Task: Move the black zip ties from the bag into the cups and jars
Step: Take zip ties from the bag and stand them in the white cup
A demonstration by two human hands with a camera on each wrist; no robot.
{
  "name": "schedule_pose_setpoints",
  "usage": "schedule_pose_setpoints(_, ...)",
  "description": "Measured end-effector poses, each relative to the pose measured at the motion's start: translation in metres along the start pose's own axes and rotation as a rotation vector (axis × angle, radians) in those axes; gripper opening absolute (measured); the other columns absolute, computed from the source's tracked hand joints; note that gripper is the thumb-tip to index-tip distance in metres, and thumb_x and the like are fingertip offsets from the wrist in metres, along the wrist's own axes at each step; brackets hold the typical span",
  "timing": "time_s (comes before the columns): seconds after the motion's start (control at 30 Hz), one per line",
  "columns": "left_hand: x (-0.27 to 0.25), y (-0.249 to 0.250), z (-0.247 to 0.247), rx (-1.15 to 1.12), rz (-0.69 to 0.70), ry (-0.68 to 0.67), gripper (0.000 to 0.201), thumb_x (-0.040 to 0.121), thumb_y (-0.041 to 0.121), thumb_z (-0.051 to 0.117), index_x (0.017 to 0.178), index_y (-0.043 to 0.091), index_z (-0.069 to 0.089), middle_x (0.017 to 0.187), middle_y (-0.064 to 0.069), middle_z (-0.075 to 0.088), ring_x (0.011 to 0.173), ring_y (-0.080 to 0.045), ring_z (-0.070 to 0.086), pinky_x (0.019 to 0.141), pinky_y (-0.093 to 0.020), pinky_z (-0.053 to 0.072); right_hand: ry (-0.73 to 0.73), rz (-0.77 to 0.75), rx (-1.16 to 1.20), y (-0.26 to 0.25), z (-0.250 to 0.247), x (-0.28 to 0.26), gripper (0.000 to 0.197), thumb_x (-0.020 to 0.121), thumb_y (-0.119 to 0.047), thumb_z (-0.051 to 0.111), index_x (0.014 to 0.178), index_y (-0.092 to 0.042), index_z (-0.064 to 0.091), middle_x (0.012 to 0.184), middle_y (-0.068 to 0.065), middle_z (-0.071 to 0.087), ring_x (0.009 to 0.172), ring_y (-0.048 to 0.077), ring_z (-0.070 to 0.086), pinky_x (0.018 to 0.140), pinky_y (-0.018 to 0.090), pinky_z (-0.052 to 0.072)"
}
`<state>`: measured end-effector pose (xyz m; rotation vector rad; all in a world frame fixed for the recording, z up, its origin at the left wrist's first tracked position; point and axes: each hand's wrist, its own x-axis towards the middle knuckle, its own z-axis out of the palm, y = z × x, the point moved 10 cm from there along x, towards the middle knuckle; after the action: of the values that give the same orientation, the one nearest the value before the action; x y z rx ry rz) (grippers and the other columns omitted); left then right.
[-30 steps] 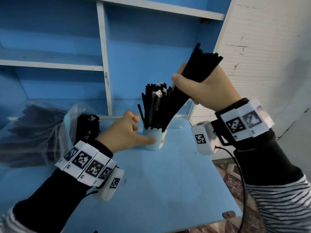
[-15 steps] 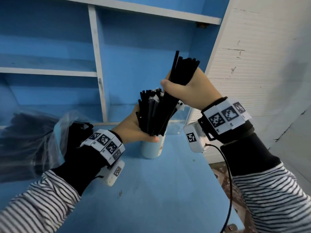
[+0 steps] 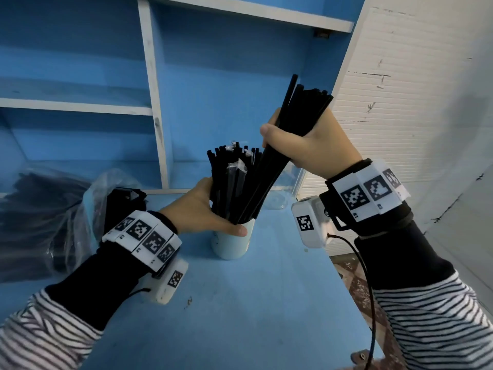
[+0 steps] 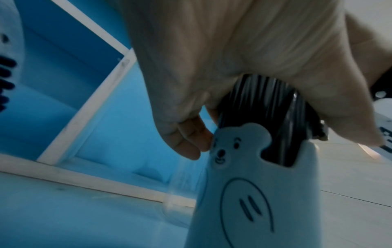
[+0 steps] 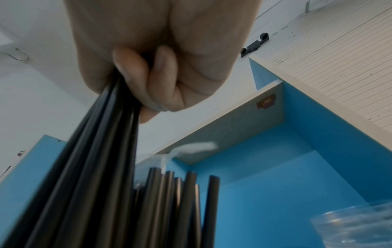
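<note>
Our right hand point(image 3: 314, 145) fists a slanted zip-tie bundle point(image 3: 277, 161), lower ends in the cup point(image 3: 233, 243); our left hand point(image 3: 202, 209) curls its grip round the ties standing there.

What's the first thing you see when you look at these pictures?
A right hand gripping a bunch of black zip ties, tilted into a pale blue bear cup in the middle of the blue table. The left hand holds the ties already in it.

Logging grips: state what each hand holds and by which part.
Right hand grips a bundle of black zip ties near its upper end. Left hand wraps the zip ties standing in the bear cup, just above its rim.
</note>
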<state>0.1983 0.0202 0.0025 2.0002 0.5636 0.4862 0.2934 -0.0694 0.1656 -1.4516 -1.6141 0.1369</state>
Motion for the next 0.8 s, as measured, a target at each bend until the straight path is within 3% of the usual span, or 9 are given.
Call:
schedule_pose_setpoints(0.13, 0.001, -0.008, -0.006, 0.074, -0.063, -0.101, 0.077, 0.059, 0.028, 0.091, 0.116, 0.045, 0.042, 0.119, 0.021, 0.053, 0.11, 0.003, 0.052, 0.087, -0.014, 0.044, 0.006, 0.009, -0.009, -0.002, -0.001, -0.001, 0.023, 0.09, -0.008, 0.061, 0.073, 0.008, 0.061, 0.053, -0.011, 0.054, 0.045, 0.003, 0.053, 0.047, 0.007, 0.036)
schedule_pose_setpoints(0.3, 0.007, -0.007, -0.012, 0.008, -0.058, -0.068, 0.093, 0.058, 0.018, 0.091, 0.128, 0.038, 0.033, 0.12, 0.02, 0.055, 0.112, 0.006, 0.052, 0.09, -0.014, 0.044, 0.007, 0.028, -0.029, -0.005, -0.001, -0.005, 0.025, 0.09, -0.008, 0.059, 0.073, 0.01, 0.059, 0.059, 0.004, 0.054, 0.043, 0.004, 0.051, 0.046, 0.007, 0.035)
schedule_pose_setpoints(0.43, 0.009, -0.01, -0.017, 0.048, -0.055, -0.021, 0.092, 0.044, 0.043, 0.094, 0.124, 0.035, 0.049, 0.116, 0.018, 0.061, 0.113, -0.001, 0.056, 0.096, -0.028, 0.048, 0.009, 0.038, -0.022, -0.005, -0.004, -0.007, 0.024, 0.09, -0.007, 0.059, 0.072, 0.009, 0.059, 0.057, -0.001, 0.054, 0.043, 0.004, 0.051, 0.046, 0.008, 0.035)
schedule_pose_setpoints(0.53, 0.007, -0.013, -0.017, 0.025, -0.074, 0.018, 0.076, 0.046, 0.043, 0.094, 0.114, 0.034, 0.061, 0.109, 0.017, 0.068, 0.107, -0.001, 0.06, 0.097, -0.032, 0.049, 0.019, 0.043, -0.017, -0.005, -0.006, -0.009, 0.023, 0.089, -0.006, 0.06, 0.07, 0.007, 0.059, 0.054, -0.007, 0.054, 0.043, 0.004, 0.051, 0.046, 0.007, 0.035)
schedule_pose_setpoints(0.63, 0.004, -0.011, -0.014, 0.007, -0.085, 0.006, 0.067, 0.05, 0.039, 0.091, 0.111, 0.032, 0.064, 0.107, 0.016, 0.069, 0.106, -0.001, 0.061, 0.097, -0.03, 0.048, 0.016, 0.038, -0.026, -0.009, -0.006, -0.011, 0.023, 0.088, -0.006, 0.059, 0.07, 0.008, 0.058, 0.058, 0.001, 0.055, 0.043, 0.005, 0.05, 0.046, 0.007, 0.034)
schedule_pose_setpoints(0.8, -0.003, -0.01, -0.01, 0.064, -0.122, -0.135, 0.077, 0.058, 0.032, 0.089, 0.124, 0.035, 0.048, 0.123, 0.018, 0.055, 0.116, 0.005, 0.047, 0.098, -0.022, 0.039, 0.019, 0.03, 0.002, -0.013, -0.005, -0.018, 0.024, 0.089, -0.005, 0.058, 0.069, 0.009, 0.057, 0.065, 0.024, 0.058, 0.04, 0.006, 0.046, 0.044, 0.01, 0.033)
